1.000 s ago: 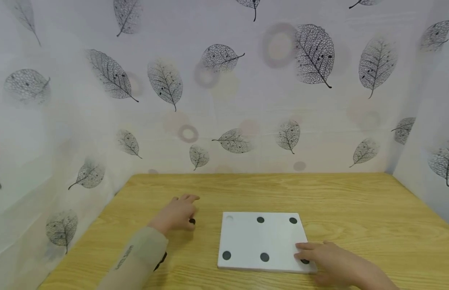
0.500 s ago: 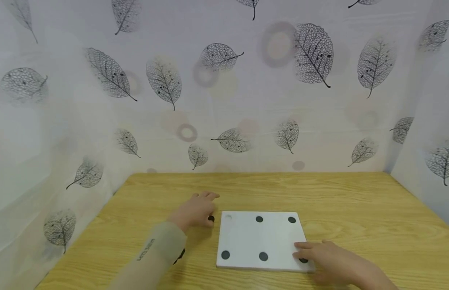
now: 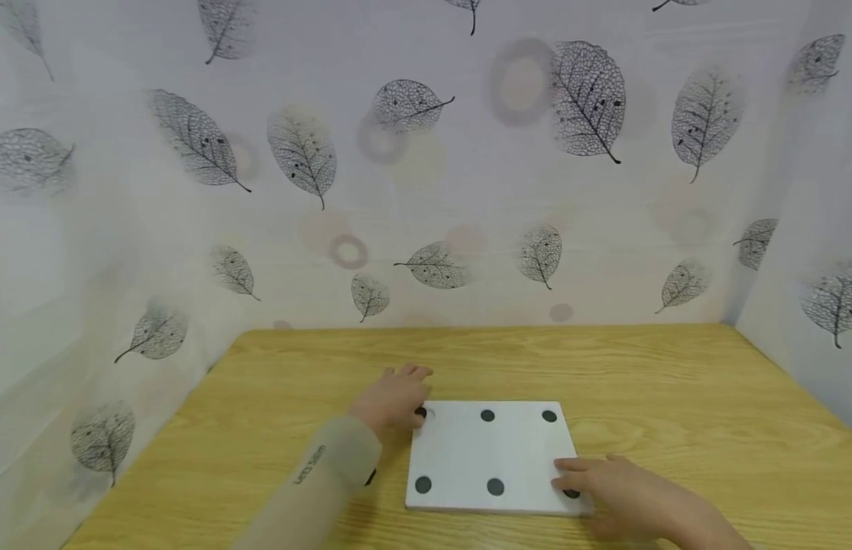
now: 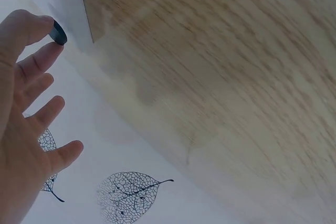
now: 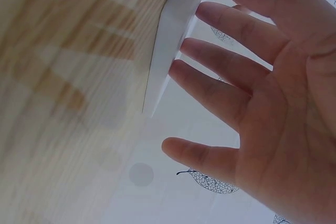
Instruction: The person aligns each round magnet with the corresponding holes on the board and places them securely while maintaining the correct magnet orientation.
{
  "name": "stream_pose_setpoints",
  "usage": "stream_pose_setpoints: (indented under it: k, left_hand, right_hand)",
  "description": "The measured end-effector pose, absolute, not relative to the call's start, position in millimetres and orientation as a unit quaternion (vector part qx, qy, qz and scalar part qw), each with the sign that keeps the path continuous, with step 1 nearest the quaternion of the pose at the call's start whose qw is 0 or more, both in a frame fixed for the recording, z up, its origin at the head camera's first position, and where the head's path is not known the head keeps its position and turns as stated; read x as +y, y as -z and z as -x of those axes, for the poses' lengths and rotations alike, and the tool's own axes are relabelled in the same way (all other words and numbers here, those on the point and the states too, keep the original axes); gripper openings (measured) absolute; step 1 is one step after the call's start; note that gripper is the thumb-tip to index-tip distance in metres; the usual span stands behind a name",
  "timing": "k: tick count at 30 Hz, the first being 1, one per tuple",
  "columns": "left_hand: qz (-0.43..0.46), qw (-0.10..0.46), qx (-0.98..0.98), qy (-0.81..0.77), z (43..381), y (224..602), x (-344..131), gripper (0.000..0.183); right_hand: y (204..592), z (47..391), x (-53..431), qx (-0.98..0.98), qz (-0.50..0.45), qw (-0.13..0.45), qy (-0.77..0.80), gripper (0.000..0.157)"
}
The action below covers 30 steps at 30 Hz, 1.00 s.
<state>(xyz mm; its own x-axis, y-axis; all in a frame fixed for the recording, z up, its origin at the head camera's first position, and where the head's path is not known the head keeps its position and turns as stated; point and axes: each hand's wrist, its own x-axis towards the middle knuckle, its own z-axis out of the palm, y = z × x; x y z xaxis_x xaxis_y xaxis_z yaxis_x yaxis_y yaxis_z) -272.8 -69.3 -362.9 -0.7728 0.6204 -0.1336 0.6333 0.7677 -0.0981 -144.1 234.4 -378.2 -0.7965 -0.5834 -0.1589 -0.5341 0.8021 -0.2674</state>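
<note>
My left hand [image 3: 393, 401] pinches a small black disc [image 4: 58, 33] between thumb and index finger, the other fingers spread. It is over the far left corner of a flat white board [image 3: 494, 451], beside a shallow round mark [image 3: 431, 415]. Dark round spots lie along the board's far and near edges, such as a far middle spot [image 3: 487, 415] and a near left spot [image 3: 423, 485]. My right hand [image 3: 628, 496] rests on the near right corner with fingers extended, partly covering a spot there. In the right wrist view its fingertips touch the board's edge [image 5: 165, 45].
The board lies on a wood-grain table [image 3: 659, 389]. White cloth [image 3: 453, 183] printed with leaves hangs behind the table and along both sides. A pale sleeve [image 3: 315, 473] covers my left forearm.
My left hand has moved right with the black disc, from beside the board to over its far left corner. My right hand has stayed on the board, and the view has shifted slightly.
</note>
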Motion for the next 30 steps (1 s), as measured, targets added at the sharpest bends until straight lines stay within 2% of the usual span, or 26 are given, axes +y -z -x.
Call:
stream_pose_setpoints:
  k: [6,13,20,26,30]
  left_hand:
    - [-0.324,0.056,0.942,0.072,274.1,363.4,-63.1,0.018]
    - [-0.318,0.075,0.942,0.076,272.5,361.1,-57.1,0.024]
    - [-0.332,0.067,0.937,0.09,273.2,365.4,-55.5,0.02]
    - [-0.345,0.046,0.935,0.062,268.1,364.3,-58.8,0.014]
    - [-0.334,-0.001,0.942,0.029,250.1,357.3,-61.5,0.03]
  right_hand:
    - [378.1,143.6,233.7,0.942,0.299,0.115,0.103,0.043]
    - [376.9,142.1,232.9,0.942,0.301,0.109,0.101,0.042]
    - [376.1,141.2,232.9,0.943,0.293,0.119,0.106,0.043]
    - [376.7,141.7,232.6,0.942,0.292,0.121,0.109,0.044]
    - [371.0,141.3,227.9,0.943,0.291,0.112,0.12,0.045]
